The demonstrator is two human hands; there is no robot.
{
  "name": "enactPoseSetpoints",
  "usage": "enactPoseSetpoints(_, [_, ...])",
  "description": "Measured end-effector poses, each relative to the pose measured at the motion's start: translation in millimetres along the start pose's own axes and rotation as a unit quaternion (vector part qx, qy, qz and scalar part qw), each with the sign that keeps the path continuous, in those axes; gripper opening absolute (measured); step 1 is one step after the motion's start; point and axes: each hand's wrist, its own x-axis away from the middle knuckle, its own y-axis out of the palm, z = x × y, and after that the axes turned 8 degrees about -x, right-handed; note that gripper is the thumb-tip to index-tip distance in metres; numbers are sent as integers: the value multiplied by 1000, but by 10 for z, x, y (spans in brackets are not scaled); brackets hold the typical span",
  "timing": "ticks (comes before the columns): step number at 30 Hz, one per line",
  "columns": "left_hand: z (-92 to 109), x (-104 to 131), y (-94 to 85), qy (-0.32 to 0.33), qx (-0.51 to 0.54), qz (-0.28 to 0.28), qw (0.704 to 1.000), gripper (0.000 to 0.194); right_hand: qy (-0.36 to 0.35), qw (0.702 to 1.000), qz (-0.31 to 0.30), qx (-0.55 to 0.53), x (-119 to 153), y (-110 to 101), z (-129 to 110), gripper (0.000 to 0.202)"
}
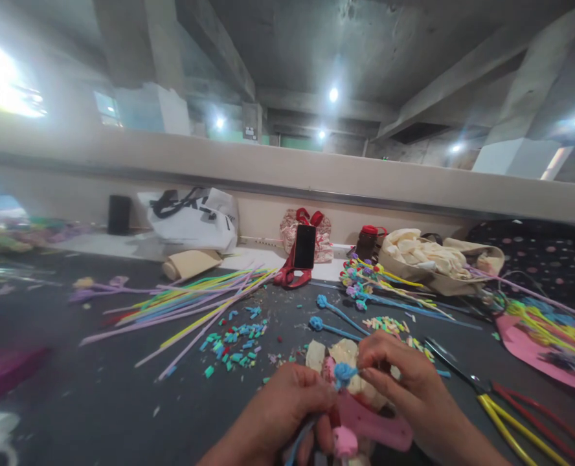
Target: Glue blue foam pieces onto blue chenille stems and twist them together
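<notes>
Knot [344, 374] between left grip [290, 396] and right [406, 370]

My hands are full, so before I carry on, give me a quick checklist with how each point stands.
1. Blue pipe-cleaner knot in the grip of left hand and right hand: ok.
2. Knot tight: cannot tell, too blurred.
3. Yellow-handled tool lying clear of both hands: ok.
4. Pink tool under the hands switched off: cannot tell.
5. Table free of scraps: not ok, blue-green bits lie scattered.
</notes>
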Motion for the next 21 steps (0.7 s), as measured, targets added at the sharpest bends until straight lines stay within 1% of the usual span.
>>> enactPoseSetpoints(5, [12, 11, 11, -25, -66, 15, 997, 19, -23, 997, -77, 17, -26, -32, -14, 10])
enactPoseSetpoints(9, [18, 26, 9, -34, -102, 8, 994, 18, -26, 992, -117, 33, -42, -27, -29, 9])
enactPoseSetpoints(15, [-22, 14, -11, -30, -128, 13, 991, 16, -53, 984, -152, 77, -57, -24, -55, 11])
enactPoseSetpoints(21, [-80, -9, -38, -14, -125, 7, 992, 16, -86, 976, -165, 112, -56, -22, -37, 14])
